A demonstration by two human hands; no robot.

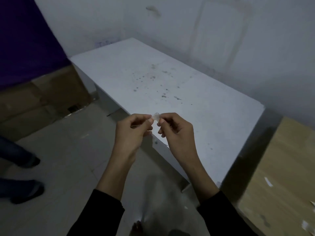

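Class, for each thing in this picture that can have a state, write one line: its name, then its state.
small clear piece: held in the air, pinched between both hands.
left hand: fingers curled, pinching the piece's left end.
right hand: fingers curled, pinching its right end.
white table: upright, top spotted with dark stains.
cardboard box: on the floor, left of the table.

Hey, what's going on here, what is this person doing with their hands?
A person in black sleeves stands at a stained white table and holds a small clear piece in the air over its near edge. The left hand pinches one end and the right hand pinches the other. The piece is too small to identify. Someone else's shoes show on the floor at the left.
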